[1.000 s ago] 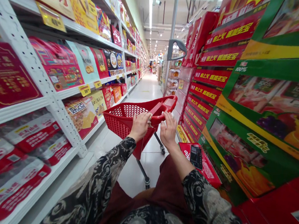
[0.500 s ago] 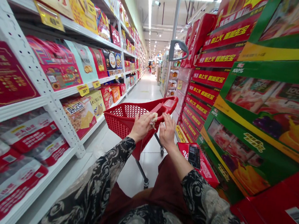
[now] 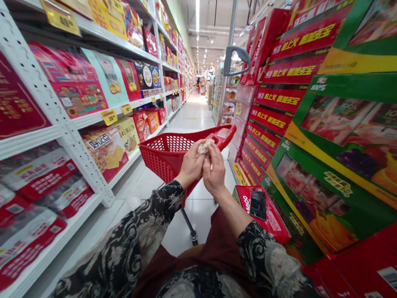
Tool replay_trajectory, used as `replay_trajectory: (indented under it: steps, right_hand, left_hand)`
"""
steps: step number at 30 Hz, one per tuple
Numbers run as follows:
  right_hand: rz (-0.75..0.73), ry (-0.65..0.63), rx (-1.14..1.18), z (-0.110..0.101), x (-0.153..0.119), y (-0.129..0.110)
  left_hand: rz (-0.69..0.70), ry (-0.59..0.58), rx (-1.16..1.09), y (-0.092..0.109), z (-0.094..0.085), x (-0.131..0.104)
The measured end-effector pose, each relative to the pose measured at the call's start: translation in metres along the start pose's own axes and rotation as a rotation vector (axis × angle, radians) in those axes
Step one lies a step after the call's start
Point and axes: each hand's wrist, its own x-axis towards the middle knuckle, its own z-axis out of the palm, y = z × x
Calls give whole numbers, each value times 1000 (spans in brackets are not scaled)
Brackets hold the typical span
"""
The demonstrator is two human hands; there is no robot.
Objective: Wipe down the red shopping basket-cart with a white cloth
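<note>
In front of me, my left hand [image 3: 193,163] has its fingers closed around a small crumpled whitish wad [image 3: 206,146] that looks like a rag or tissue. My right hand [image 3: 215,169] meets it there, its fingertips pinching the wad from the right. Just beyond both hands stands a red shopping cart [image 3: 164,157] with a perforated basket. Its handle [image 3: 228,135] reaches up to the right of the wad. The hands hide part of the basket's near side.
White shelves [image 3: 60,131] on the left carry boxed snacks and packs of bottles. To the right rise stacked red cartons [image 3: 270,116] and green juice boxes [image 3: 355,122]. A phone [image 3: 259,203] lies on a low red box [image 3: 275,224]. A grey post [image 3: 233,21] stands behind the cart.
My right hand has moved left from beside the cart handle to the wad, and both hands now meet on it. The wad is raised slightly, and the view has shifted a little.
</note>
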Motion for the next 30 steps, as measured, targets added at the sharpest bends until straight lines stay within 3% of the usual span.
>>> replay_trajectory:
  steps: [4, 8, 11, 14, 18, 21, 30]
  right_hand:
    - [-44, -44, 38, 3, 8, -7]
    - [-43, -45, 9, 8, 16, -5]
    - [-14, 11, 3, 8, 21, 0]
    - [-5, 1, -25, 7, 23, 4]
    - [-87, -172, -136, 12, 17, 10]
    - [-96, -170, -185, 17, 13, 15]
    - [-45, -136, -228, 14, 15, 27]
  left_hand:
    - [-191, -80, -393, 13, -1, 5]
    - [-164, -201, -491, 19, -9, 9]
    - [-113, -168, -295, 5, -20, 10]
    - [-111, -88, 34, -22, -31, 8]
    - [-157, -252, 415, -48, -37, 1]
    - [-145, -270, 565, -46, -34, -3]
    - [-182, -327, 688, -31, -29, -9]
